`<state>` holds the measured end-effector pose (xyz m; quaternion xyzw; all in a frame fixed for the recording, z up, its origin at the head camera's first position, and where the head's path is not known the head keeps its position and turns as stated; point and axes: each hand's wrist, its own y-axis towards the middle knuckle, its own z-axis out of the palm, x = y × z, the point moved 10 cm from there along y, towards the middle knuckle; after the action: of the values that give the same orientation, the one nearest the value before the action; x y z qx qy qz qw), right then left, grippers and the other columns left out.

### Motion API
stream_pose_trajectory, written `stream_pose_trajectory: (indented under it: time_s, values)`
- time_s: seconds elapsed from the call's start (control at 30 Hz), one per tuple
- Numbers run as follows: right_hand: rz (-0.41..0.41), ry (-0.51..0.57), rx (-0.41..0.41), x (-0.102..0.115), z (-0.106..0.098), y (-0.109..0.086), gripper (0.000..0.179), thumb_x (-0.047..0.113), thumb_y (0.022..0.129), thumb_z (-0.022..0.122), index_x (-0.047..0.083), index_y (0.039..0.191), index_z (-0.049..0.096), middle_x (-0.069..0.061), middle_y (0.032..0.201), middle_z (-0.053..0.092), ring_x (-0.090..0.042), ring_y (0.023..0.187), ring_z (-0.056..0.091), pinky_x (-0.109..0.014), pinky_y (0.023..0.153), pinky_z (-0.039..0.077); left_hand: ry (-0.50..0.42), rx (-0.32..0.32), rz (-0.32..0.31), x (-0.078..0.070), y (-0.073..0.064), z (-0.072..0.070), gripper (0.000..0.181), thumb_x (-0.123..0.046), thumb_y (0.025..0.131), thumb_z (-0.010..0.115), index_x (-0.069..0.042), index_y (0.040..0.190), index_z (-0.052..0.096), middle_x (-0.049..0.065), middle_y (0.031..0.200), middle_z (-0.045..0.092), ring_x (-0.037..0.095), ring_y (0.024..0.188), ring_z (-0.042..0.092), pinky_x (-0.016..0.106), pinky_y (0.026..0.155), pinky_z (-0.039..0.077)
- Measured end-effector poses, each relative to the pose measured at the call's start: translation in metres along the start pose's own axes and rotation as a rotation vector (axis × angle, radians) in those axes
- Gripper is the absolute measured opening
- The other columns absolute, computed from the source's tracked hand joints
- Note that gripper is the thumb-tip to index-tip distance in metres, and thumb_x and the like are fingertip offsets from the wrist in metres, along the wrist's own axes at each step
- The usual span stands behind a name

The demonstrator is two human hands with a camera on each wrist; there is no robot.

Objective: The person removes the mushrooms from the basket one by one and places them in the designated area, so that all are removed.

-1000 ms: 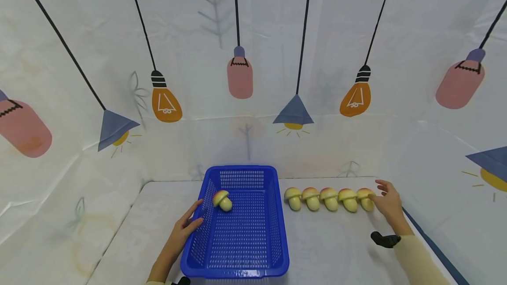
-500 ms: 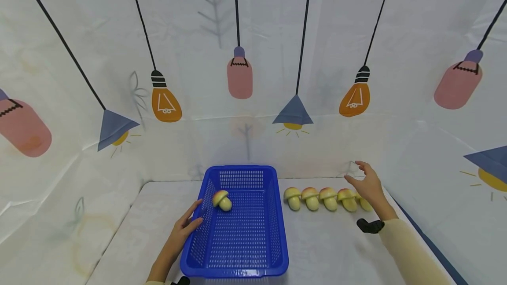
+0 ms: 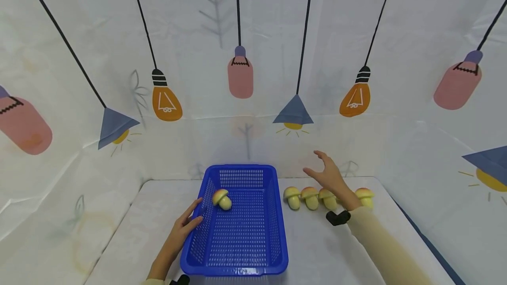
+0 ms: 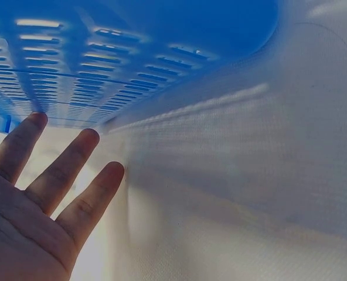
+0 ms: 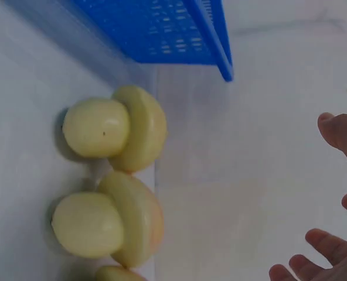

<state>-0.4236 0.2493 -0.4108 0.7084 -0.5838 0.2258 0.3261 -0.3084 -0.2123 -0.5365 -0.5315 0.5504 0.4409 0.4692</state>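
My left hand [image 3: 177,234] touches the left side of a blue plastic basket [image 3: 282,228]. In the left wrist view that hand's fingers [image 4: 74,164] are extended and spread beside the basket's slotted wall [image 4: 179,35]. Inside the basket, toward its far left, lies one toy mushroom [image 3: 222,200], yellow-green with a reddish cap. My right hand [image 3: 332,178] hovers above the row of similar mushrooms [image 3: 310,198] right of the basket, thumb and fingers apart, holding nothing. Its arm hides part of the row. The right wrist view shows two mushrooms [image 5: 132,129] close up, apart from the hand [image 5: 337,252].
The basket and mushrooms stand on a white-covered table [image 3: 317,250]. Close behind the table hangs a pale backdrop [image 3: 190,144] printed with lamps and bulbs. A dark blue strip [image 3: 429,245] runs along the right side.
My right hand has moved left from the row's right end, raised over the mushrooms toward the basket. The left hand, basket and visible mushrooms have stayed in place.
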Motion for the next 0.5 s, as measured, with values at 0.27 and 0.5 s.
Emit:
stream_pose_trajectory:
  time_s: [0.27,0.5]
  values:
    - [-0.076,0.017,0.079,0.044,0.054,0.0,0.085,0.039,0.091,0.076,0.005,0.158,0.036,-0.026,0.159,0.039,-0.046,0.147,0.036,-0.065,0.116,0.032,0.024,-0.011,-0.005,-0.002,-0.001,0.0,0.061,-0.029,0.103,0.06,-0.026,0.16,0.038,0.03,0.155,0.045,0.035,0.113,0.067,0.043,0.085,0.06]
    - [-0.137,0.035,0.14,0.08,0.091,0.0,0.085,0.04,0.089,0.077,0.007,0.158,0.037,-0.019,0.161,0.04,-0.041,0.15,0.034,-0.064,0.117,0.032,0.028,-0.013,0.001,-0.001,-0.001,0.0,0.061,-0.029,0.103,0.06,-0.027,0.16,0.038,0.029,0.156,0.044,0.035,0.115,0.067,0.044,0.085,0.06]
